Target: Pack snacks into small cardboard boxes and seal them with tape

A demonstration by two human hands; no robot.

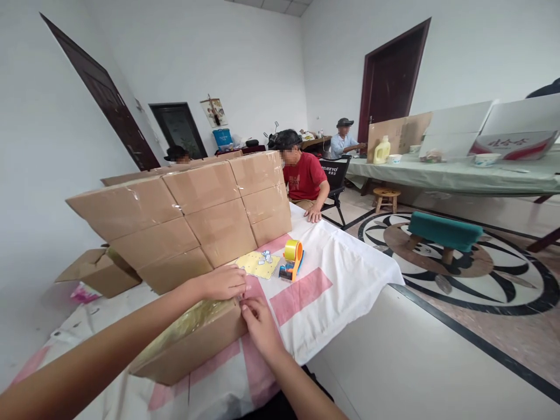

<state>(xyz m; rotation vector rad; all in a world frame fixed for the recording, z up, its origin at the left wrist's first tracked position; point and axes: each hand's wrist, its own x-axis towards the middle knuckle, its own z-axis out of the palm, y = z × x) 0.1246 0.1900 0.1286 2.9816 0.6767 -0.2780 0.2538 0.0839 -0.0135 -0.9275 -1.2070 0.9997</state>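
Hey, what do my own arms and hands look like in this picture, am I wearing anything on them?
Your left forearm and right forearm are bare, with no sleeves in view. Your left hand and right hand have no gloves, and I can't make out any watch or bracelet. Some black cloth, perhaps your clothing, shows at the bottom edge.

The box [196,345] is matt cardboard — the tape [290,250], glossy plastic.
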